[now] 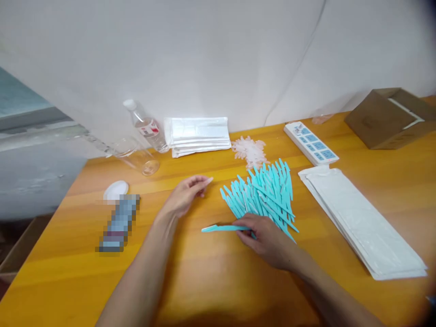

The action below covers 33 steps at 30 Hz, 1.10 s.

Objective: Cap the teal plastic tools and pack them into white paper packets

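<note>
My right hand (264,238) is closed around the handle of a turquoise eyebrow razor (221,228). Its blade end points left, just above the wooden table (211,281). Behind that hand lies a loose pile of similar turquoise razors (269,190), spread in a fan. My left hand (185,195) is to the left of the pile, thumb and index finger pressed together. A pale tip shows at its fingertips, too small to name. Beyond the razors sits a heap of small translucent pinkish-white caps (251,152).
Silvery pouches (200,131) are stacked by the wall; white packets (364,220) lie at right. A bottle (146,127), clear jar (136,156), white lid (116,189) and pixelated dark object (119,225) are left. A power strip (310,144) and cardboard box (381,120) stand back right.
</note>
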Available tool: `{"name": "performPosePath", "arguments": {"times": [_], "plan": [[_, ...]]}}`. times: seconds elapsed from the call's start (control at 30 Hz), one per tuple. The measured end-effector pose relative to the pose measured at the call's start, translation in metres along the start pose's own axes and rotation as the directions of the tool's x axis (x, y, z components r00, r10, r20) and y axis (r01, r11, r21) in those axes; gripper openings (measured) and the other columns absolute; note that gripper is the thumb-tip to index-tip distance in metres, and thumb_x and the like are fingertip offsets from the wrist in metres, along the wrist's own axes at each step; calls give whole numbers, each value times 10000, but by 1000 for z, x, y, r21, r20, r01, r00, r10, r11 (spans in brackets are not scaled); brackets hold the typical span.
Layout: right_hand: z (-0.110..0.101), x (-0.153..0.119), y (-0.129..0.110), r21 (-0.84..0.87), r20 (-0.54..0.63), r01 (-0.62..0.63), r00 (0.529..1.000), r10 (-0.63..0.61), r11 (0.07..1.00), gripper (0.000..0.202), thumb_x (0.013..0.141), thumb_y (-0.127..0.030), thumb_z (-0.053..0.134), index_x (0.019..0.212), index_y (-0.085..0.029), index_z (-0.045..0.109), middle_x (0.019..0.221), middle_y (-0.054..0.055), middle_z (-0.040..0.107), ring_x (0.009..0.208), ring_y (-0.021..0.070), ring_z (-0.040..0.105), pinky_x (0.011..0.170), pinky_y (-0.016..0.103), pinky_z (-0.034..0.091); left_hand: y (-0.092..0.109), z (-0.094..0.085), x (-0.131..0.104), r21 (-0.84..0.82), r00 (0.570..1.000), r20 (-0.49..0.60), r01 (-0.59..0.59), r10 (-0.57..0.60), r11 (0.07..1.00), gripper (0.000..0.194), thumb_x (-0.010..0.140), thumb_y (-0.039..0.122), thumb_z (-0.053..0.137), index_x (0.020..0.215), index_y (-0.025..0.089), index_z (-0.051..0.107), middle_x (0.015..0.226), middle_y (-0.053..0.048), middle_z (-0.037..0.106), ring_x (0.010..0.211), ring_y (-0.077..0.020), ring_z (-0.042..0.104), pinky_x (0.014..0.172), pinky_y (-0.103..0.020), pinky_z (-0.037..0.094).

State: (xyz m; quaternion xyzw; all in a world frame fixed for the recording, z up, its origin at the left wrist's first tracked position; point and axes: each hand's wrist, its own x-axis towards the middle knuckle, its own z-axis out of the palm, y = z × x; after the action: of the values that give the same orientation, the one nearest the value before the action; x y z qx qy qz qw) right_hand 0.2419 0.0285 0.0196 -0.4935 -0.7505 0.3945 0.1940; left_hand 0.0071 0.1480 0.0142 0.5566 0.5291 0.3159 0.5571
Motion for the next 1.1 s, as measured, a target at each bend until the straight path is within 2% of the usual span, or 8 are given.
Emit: {"name": "performPosePath", "arguments": {"times": [0.1, 0.17, 0.27, 0.47, 0.73, 0.9, 1.03, 1.1], "plan": [[2, 1, 0, -28, -10, 18, 1000, -18, 999, 198, 939, -196, 514, 964, -218, 709, 838, 7, 634, 741, 139, 572, 687, 251, 385, -20, -13, -71, -390, 989, -54, 104, -136, 915, 311, 783, 351, 769, 1035, 190, 684, 791, 16, 597, 676, -70, 538, 612, -168, 444], [4, 2, -2, -42, -5, 33, 999, -33, 999, 197, 943, -206, 514, 973, -219, 708, 829, 6, 625, 733, 139, 566, 682, 256, 384, -32, -14, -105, -507, 977, -98, 116, -191, 854, 400, 775, 308, 785, 1140, 204, 658, 815, 21, 608, 681, -62, 556, 638, -165, 469], [7, 5, -7, -59, 7, 38, 999, -37, 998, 195, 950, -218, 505, 945, -212, 700, 825, 5, 618, 731, 139, 559, 679, 261, 386, -44, -7, -131, -563, 954, -197, 77, -224, 823, 392, 777, 299, 788, 1123, 186, 642, 821, 9, 656, 732, -89, 627, 705, -204, 529], [9, 8, -10, -65, 8, 30, 1000, -29, 997, 192, 955, -225, 495, 920, -208, 684, 843, 7, 623, 724, 134, 555, 672, 261, 391, -55, 15, -136, -522, 896, -358, 40, -262, 852, 335, 767, 340, 794, 964, 141, 609, 941, -93, 762, 795, -148, 712, 750, -267, 576], [7, 8, -8, -81, -2, 32, 999, -32, 996, 205, 965, -225, 489, 874, -211, 672, 837, 7, 626, 727, 135, 561, 677, 260, 390, -54, 30, -137, -538, 879, -366, 66, -304, 840, 327, 754, 341, 805, 931, 140, 617, 878, -71, 770, 785, -149, 726, 711, -244, 582], [8, 9, -11, -81, 12, 41, 999, -40, 996, 204, 968, -211, 488, 943, -210, 690, 850, 16, 632, 756, 146, 578, 693, 261, 408, -49, 41, -138, -542, 877, -361, 81, -318, 836, 331, 733, 333, 821, 903, 127, 626, 797, -70, 760, 740, -148, 724, 716, -247, 583], [19, 14, -18, -110, -14, 68, 997, -70, 992, 219, 969, -201, 486, 1016, -188, 699, 890, 44, 660, 819, 169, 604, 738, 276, 435, -48, 60, -134, -669, 864, -369, 9, -343, 743, 336, 710, 324, 835, 915, 152, 631, 822, -34, 747, 768, -133, 714, 748, -246, 575], [30, 14, -23, -123, -36, 76, 996, -81, 990, 227, 968, -196, 484, 1066, -180, 689, 931, 59, 681, 861, 180, 620, 769, 284, 447, -49, 57, -125, -676, 857, -394, -24, -333, 737, 322, 720, 345, 820, 927, 162, 654, 870, -25, 740, 779, -117, 697, 744, -228, 561]]}}
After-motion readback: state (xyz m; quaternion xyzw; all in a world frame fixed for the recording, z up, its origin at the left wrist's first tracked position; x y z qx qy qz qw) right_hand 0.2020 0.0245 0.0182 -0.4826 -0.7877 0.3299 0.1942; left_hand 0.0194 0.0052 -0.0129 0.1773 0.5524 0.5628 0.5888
